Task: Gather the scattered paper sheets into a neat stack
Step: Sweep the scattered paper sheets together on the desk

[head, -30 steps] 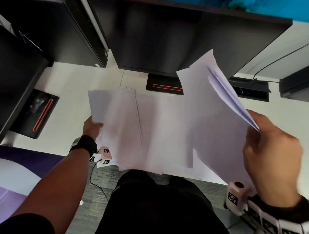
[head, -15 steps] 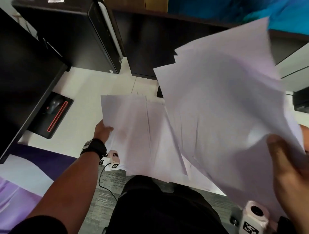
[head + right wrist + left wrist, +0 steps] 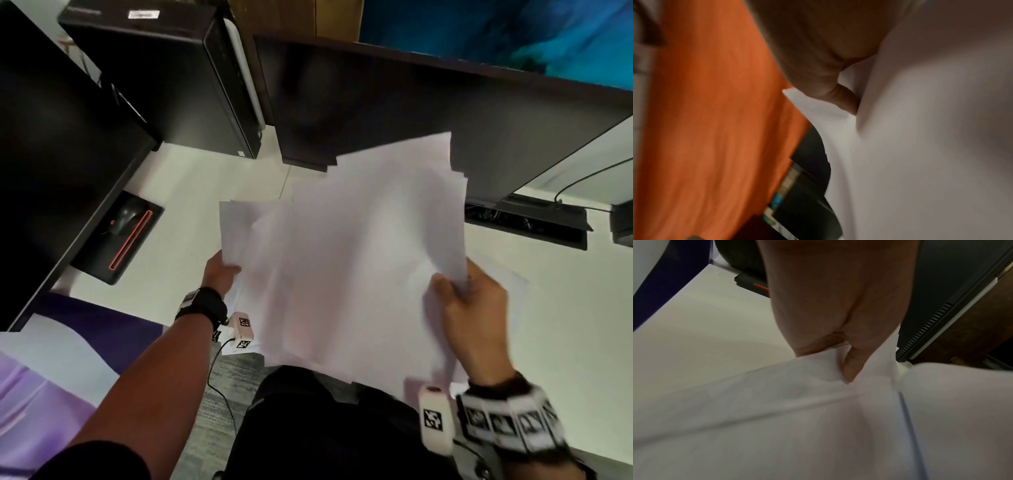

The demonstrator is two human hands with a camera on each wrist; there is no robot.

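Left hand [image 3: 221,274] pinches the left edge of the paper sheets [image 3: 342,267]; in the left wrist view its thumb lies on top of the sheets [image 3: 818,426] and the other fingers go under them, out of sight. Right hand [image 3: 469,318] grips the right edge of the same loose batch, thumb on top and fingers curled behind, and the right wrist view shows that hand [image 3: 818,56] pressed into the paper [image 3: 920,146].

Both hands hold the sheets above the near edge of the white worktop [image 3: 191,219], partly over the person's dark-clad lap. The sheets are fanned and uneven: the corners on the far side stick out at different angles, and the left edges are staggered. How many sheets there are cannot be told.

Beyond the paper stands a dark monitor [image 3: 411,113], with a black computer tower [image 3: 164,78] to its left. Further left, a black mouse [image 3: 125,216] rests on a black pad with a red stripe [image 3: 113,240]. Each wrist carries a strap and a small white camera block.
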